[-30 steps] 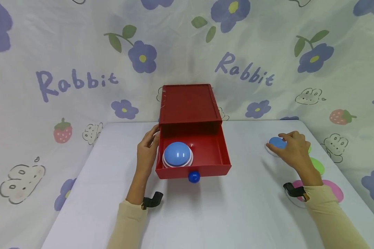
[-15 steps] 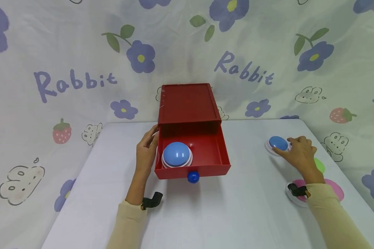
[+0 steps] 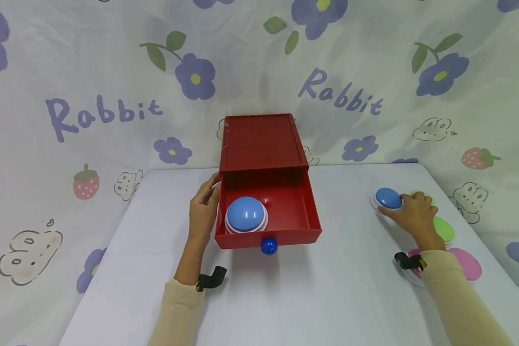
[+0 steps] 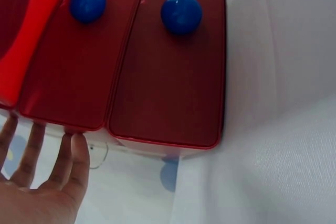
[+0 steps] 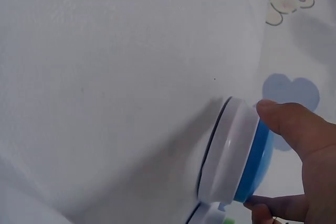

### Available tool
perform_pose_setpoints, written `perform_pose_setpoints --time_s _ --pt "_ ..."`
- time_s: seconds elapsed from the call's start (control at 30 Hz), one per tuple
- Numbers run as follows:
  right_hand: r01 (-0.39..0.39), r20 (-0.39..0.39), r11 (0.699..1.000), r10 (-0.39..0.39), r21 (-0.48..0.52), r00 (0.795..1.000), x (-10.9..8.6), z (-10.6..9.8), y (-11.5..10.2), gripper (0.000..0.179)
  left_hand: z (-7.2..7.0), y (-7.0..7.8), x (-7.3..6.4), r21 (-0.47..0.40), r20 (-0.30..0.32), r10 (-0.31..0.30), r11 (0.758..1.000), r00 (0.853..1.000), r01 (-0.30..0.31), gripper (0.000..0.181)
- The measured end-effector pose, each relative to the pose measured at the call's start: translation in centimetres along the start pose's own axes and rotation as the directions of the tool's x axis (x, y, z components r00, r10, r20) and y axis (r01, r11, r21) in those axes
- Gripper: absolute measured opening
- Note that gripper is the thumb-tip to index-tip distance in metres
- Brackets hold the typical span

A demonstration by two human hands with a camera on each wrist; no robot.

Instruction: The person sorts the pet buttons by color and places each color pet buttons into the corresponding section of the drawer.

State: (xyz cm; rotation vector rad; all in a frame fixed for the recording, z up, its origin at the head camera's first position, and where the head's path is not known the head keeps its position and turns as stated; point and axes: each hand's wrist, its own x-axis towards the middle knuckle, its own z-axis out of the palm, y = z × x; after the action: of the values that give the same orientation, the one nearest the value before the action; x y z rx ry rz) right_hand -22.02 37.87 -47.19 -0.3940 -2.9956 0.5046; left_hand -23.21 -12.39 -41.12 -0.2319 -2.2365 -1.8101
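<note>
My right hand (image 3: 413, 214) reaches to the far right of the table and pinches a round blue push button (image 3: 388, 198) with a white base. In the right wrist view its thumb (image 5: 278, 119) lies on one edge of the button's blue dome (image 5: 255, 161), and fingers meet the opposite edge. My left hand (image 3: 204, 206) rests its extended fingers against the left side of a red drawer cabinet (image 3: 264, 144). The top drawer (image 3: 290, 206) is pulled out, with another blue push button (image 3: 245, 214) in its left half. In the left wrist view, fingertips touch the cabinet's side.
Green buttons (image 3: 443, 229) and pink buttons (image 3: 466, 264) stand along the table's right edge, partly hidden by my right arm. A blue knob (image 3: 269, 246) sticks out from the drawer front. Behind the white table (image 3: 311, 298) hangs a printed cloth (image 3: 251, 62).
My right hand first draws back slightly to the right from the blue button, then closes its thumb and fingers on it. The left hand stays at the cabinet.
</note>
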Motion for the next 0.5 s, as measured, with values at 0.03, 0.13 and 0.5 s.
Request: perform_pose_setpoints --time_s 0.03,0.13,0.5 --pt "-0.003 -0.002 1.000 0.003 -0.001 1.000 0.1 0.1 0.1 0.092 0.0 -0.1 0.0 0.001 -0.002 -0.002 1.000 1.000 0.002 0.046" --pt "-0.012 -0.004 1.000 0.012 -0.003 1.000 0.3 0.5 0.3 0.090 0.1 -0.2 0.0 -0.001 -0.006 -0.004 1.000 1.000 0.004 0.047" --pt "-0.065 -0.005 0.997 0.066 0.044 0.998 0.7 1.6 0.9 0.101 0.0 -0.4 0.2 0.001 0.009 -0.004 1.000 1.000 0.004 0.046"
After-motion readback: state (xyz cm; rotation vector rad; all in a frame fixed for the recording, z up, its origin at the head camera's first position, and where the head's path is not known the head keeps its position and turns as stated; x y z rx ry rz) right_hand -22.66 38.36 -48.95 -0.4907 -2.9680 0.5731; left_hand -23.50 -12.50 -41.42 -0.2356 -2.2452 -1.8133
